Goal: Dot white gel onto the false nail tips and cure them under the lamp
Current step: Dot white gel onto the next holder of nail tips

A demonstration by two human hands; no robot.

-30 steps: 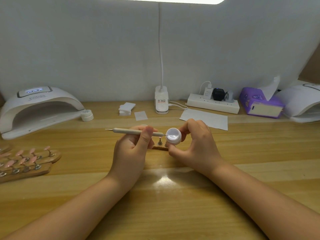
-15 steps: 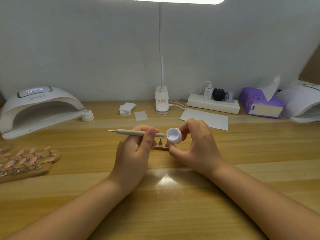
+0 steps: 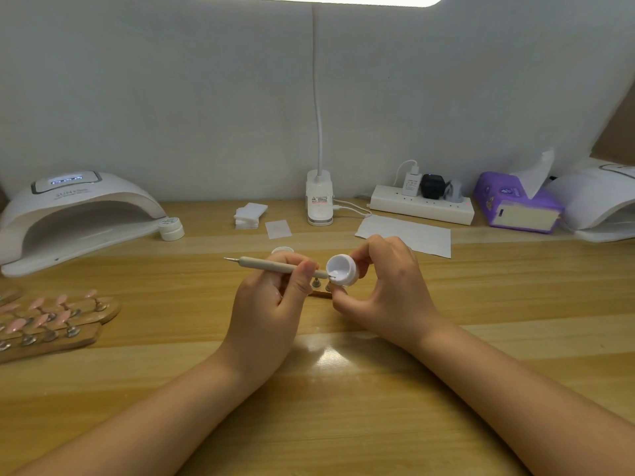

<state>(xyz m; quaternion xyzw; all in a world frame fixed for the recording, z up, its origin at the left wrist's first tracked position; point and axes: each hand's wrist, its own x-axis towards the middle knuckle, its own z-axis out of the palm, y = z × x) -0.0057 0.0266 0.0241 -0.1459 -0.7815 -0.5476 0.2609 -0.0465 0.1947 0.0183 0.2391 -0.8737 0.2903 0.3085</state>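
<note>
My left hand grips a beige dotting pen held level, its metal tip inside the mouth of a small white gel jar. My right hand pinches that open jar, tilted toward the pen. Below and between the hands a small wooden nail stand peeks out, mostly hidden. Wooden holders with pink false nail tips lie at the left edge. The white curing lamp stands at the back left, its display lit.
A closed white jar sits by the lamp, and a jar lid lies behind my left hand. White pads, a desk lamp base, a paper sheet, a power strip, a purple tissue pack and another lamp line the back.
The pen has shifted slightly right, and its tip now dips deeper into the gel jar. Both hands stay in almost the same place.
</note>
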